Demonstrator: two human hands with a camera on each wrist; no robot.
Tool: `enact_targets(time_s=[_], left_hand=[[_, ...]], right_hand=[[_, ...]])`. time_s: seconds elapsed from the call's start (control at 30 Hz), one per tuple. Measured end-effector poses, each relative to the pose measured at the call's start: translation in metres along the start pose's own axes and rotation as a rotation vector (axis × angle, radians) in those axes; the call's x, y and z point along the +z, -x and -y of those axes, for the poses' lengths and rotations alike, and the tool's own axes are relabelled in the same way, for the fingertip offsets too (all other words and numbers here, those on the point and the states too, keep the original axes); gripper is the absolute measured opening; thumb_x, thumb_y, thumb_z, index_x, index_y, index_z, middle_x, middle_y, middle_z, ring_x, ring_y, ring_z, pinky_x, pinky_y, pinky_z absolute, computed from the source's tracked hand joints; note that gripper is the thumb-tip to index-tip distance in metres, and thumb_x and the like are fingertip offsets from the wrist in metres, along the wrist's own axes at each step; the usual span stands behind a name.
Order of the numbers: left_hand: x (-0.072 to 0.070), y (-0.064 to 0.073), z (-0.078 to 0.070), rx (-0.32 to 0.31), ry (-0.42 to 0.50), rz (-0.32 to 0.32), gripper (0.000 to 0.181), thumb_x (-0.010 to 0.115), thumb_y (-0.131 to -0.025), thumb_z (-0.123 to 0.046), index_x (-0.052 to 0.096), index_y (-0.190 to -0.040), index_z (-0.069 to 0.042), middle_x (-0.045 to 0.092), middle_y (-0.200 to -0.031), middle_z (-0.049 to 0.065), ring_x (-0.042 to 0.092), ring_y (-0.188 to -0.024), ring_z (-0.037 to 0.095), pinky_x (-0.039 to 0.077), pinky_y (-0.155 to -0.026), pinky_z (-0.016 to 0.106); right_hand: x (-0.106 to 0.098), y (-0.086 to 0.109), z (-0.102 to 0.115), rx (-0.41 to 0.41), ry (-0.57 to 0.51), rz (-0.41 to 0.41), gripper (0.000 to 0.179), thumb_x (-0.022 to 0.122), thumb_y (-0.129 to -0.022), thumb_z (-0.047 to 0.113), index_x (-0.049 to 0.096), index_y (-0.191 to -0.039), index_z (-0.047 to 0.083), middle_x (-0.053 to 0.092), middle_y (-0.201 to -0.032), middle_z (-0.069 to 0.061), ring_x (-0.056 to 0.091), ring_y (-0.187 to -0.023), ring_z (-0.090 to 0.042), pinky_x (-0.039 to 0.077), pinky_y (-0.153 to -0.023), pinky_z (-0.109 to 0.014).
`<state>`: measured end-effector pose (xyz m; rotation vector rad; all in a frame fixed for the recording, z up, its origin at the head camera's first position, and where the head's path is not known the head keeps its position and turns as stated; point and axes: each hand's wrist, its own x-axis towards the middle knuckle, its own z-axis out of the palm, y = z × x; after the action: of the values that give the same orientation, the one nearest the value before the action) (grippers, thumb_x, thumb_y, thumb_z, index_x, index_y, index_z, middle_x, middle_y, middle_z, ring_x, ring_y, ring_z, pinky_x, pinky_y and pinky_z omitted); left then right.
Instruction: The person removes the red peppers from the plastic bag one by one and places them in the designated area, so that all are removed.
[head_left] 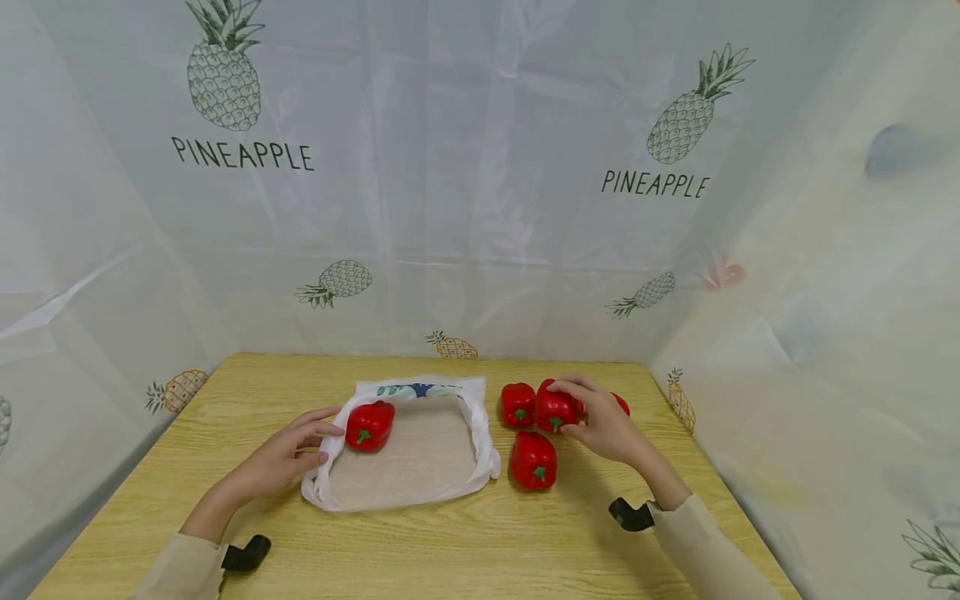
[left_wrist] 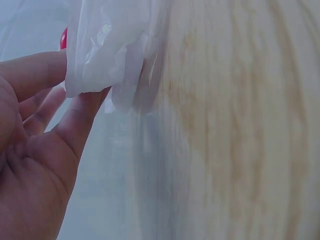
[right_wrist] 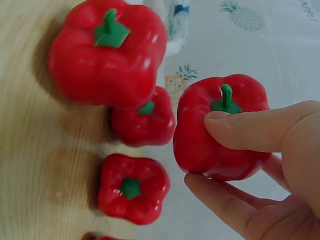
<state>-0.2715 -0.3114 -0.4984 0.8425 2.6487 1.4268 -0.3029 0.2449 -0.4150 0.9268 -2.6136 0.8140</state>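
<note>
In the head view, a white plastic bag [head_left: 480, 442] stands with its mouth spread wide and a red bell pepper [head_left: 371, 425] inside at its left. My left hand [head_left: 279, 458] holds the bag's left rim; in the left wrist view, folds of plastic [left_wrist: 107, 55] partly cover its fingertips. My right hand [head_left: 606, 423] pinches another red bell pepper [right_wrist: 220, 135] with a green stem, thumb near the stem and fingers at the other side. Close to that hand are more red bell peppers: one at the back [head_left: 517, 404], one in front [head_left: 533, 462], one partly hidden [head_left: 621, 403].
The wood-grain table [head_left: 420, 550] carries everything. A pale curtain [head_left: 465, 208] printed with pineapples encloses its back and sides. Black wrist mounts [head_left: 632, 515] stick out beside both sleeves.
</note>
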Motion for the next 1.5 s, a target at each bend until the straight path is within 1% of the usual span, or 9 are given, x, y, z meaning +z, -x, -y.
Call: enact_targets(time_s=[0.1,0.27,0.37,0.57,0.83,1.0,1.17,1.4,1.5], left_hand=[[0.0,0.0,0.0,-0.002,0.004,0.003,0.032,0.065,-0.106,-0.009,0.066,-0.138,-0.009,0.034,-0.168,0.02,0.056,-0.13,0.046,0.052,-0.1,0.022],[0.0,0.0,0.0,0.006,-0.008,-0.002,0.032,0.065,-0.106,-0.009,0.067,-0.138,-0.01,0.034,-0.167,0.02,0.057,-0.13,0.041,0.052,-0.1,0.024],[0.0,-0.001,0.0,0.011,-0.011,-0.008,0.031,0.066,-0.106,-0.009,0.067,-0.137,-0.01,0.035,-0.167,0.022,0.058,-0.129,0.037,0.053,-0.101,0.024],[0.001,0.0,0.001,0.007,-0.01,-0.008,0.032,0.066,-0.105,-0.008,0.067,-0.137,-0.01,0.035,-0.166,0.022,0.058,-0.128,0.04,0.052,-0.1,0.023],[0.001,-0.001,0.002,0.011,-0.023,-0.007,0.032,0.067,-0.105,-0.007,0.067,-0.137,-0.011,0.036,-0.167,0.02,0.059,-0.128,0.038,0.053,-0.099,0.023],[0.001,-0.001,0.001,0.008,-0.026,-0.006,0.033,0.067,-0.105,-0.008,0.067,-0.137,-0.012,0.036,-0.167,0.019,0.059,-0.128,0.039,0.053,-0.1,0.024],[0.0,-0.001,0.001,0.009,-0.03,-0.005,0.032,0.067,-0.105,-0.01,0.067,-0.137,-0.013,0.036,-0.167,0.018,0.059,-0.129,0.034,0.053,-0.1,0.024],[0.0,0.0,0.001,0.007,-0.014,-0.009,0.032,0.066,-0.105,-0.009,0.067,-0.137,-0.012,0.036,-0.167,0.019,0.058,-0.128,0.043,0.053,-0.099,0.023],[0.0,0.0,0.001,0.01,-0.013,-0.009,0.032,0.066,-0.105,-0.009,0.067,-0.137,-0.012,0.035,-0.167,0.019,0.059,-0.128,0.039,0.053,-0.099,0.023]], right_hand=[[-0.002,0.005,-0.003,0.0,-0.011,0.012,0.065,0.088,-0.082,-0.007,0.065,-0.14,0.011,0.058,-0.143,-0.011,0.064,-0.102,-0.024,0.057,-0.07,-0.029],[-0.004,0.014,-0.009,-0.003,0.023,0.016,0.065,0.089,-0.082,-0.006,0.065,-0.14,0.011,0.057,-0.145,-0.013,0.066,-0.119,-0.034,0.062,-0.087,-0.04],[-0.005,0.019,-0.011,-0.014,0.044,0.015,0.065,0.089,-0.081,-0.007,0.066,-0.139,0.01,0.057,-0.143,-0.014,0.064,-0.123,-0.036,0.061,-0.091,-0.044],[-0.008,0.029,-0.014,-0.044,0.052,0.019,0.064,0.089,-0.08,-0.009,0.067,-0.137,0.008,0.058,-0.14,-0.015,0.063,-0.121,-0.036,0.063,-0.088,-0.039],[-0.013,0.044,-0.02,-0.02,-0.018,0.045,0.066,0.086,-0.081,-0.012,0.064,-0.139,0.01,0.055,-0.143,-0.02,0.065,-0.117,-0.039,0.063,-0.08,-0.028],[-0.012,0.052,-0.025,-0.006,-0.024,0.051,0.068,0.087,-0.08,-0.011,0.064,-0.14,0.011,0.056,-0.143,-0.02,0.066,-0.117,-0.039,0.062,-0.079,-0.027],[-0.01,0.057,-0.029,0.016,-0.052,0.072,0.069,0.086,-0.081,-0.012,0.064,-0.141,0.013,0.055,-0.145,-0.018,0.066,-0.119,-0.038,0.061,-0.08,-0.024],[-0.006,0.059,-0.032,-0.011,-0.09,0.081,0.069,0.084,-0.079,-0.016,0.063,-0.14,0.009,0.054,-0.145,-0.024,0.064,-0.119,-0.042,0.063,-0.078,-0.028],[-0.003,0.061,-0.033,-0.014,-0.111,0.085,0.07,0.084,-0.079,-0.017,0.063,-0.14,0.009,0.054,-0.144,-0.024,0.063,-0.119,-0.044,0.063,-0.077,-0.029]])
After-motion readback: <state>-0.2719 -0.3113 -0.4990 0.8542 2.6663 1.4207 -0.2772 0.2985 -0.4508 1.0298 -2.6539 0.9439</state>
